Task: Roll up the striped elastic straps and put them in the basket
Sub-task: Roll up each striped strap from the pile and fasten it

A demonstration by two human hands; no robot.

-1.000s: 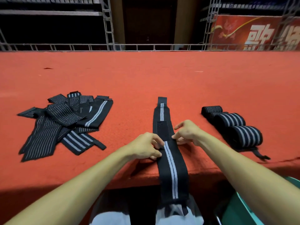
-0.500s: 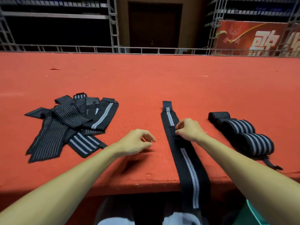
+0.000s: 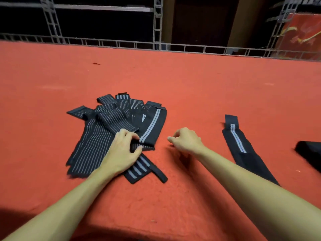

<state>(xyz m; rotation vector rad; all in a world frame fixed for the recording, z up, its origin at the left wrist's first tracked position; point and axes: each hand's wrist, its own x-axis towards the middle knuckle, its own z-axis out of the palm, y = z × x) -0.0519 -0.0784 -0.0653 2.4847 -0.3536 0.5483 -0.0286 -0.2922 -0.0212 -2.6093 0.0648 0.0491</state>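
Observation:
A pile of black elastic straps with grey stripes (image 3: 104,136) lies flat on the red carpeted table (image 3: 191,87), left of centre. My left hand (image 3: 121,152) rests on the pile's near right side; its thumb and fingers pinch the near end of a strap with two grey stripes (image 3: 151,127). Just right of the pile, my right hand (image 3: 185,140) hovers above the carpet, loosely curled and holding nothing. One more strap (image 3: 241,148) lies stretched out flat to the right, apart from both hands. The basket is out of view.
A dark rolled bundle (image 3: 311,152) shows, blurred, at the far right edge. The table's near edge (image 3: 156,235) runs just below my forearms. A metal truss railing (image 3: 173,47) borders the far side of the table.
Both hands have left the stretched-out strap and moved left to the pile. My left hand now pinches a strap there. The view has swung left, so the rolled straps are nearly out of frame.

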